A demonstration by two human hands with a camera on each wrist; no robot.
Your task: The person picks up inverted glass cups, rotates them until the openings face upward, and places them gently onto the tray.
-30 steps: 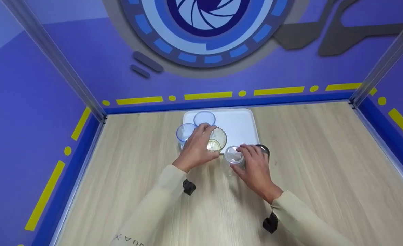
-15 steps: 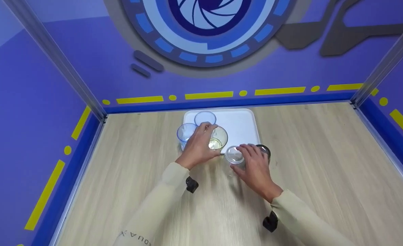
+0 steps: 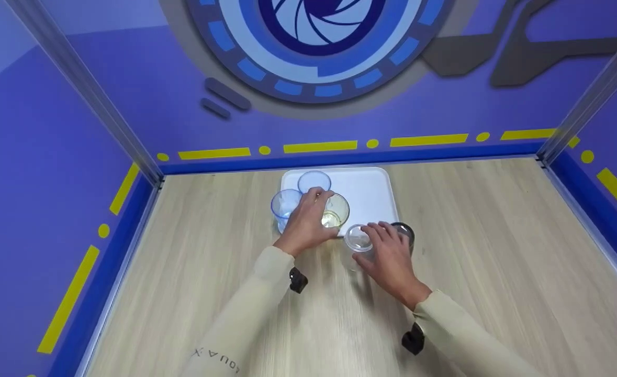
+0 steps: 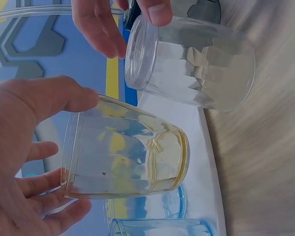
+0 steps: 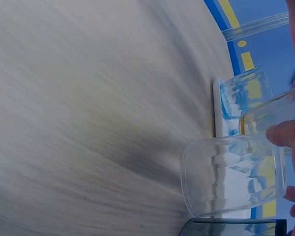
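My left hand (image 3: 304, 220) holds a yellow-tinted clear cup (image 4: 132, 152) near its rim, thumb on one side and fingers on the other. This cup is upright at the front left of the white tray (image 3: 373, 191); whether its base touches the tray I cannot tell. My right hand (image 3: 390, 256) grips a colourless clear cup (image 5: 231, 177), its thick narrow base upward and its wide mouth down, just in front of the tray. Beside that hand, partly hidden by it, stands a dark grey cup (image 3: 405, 233). Two blue-tinted cups (image 3: 314, 181) stand at the tray's left.
A wooden table (image 3: 475, 251) carries the tray near its back edge. Blue-purple panels (image 3: 130, 120) with yellow marks enclose the table at the back and sides. Metal posts (image 3: 93, 104) stand in the corners.
My left wrist and sleeve shift slightly to the right, while the left hand stays on the yellow-tinted cup. The right hand and the colourless cup stay almost still.
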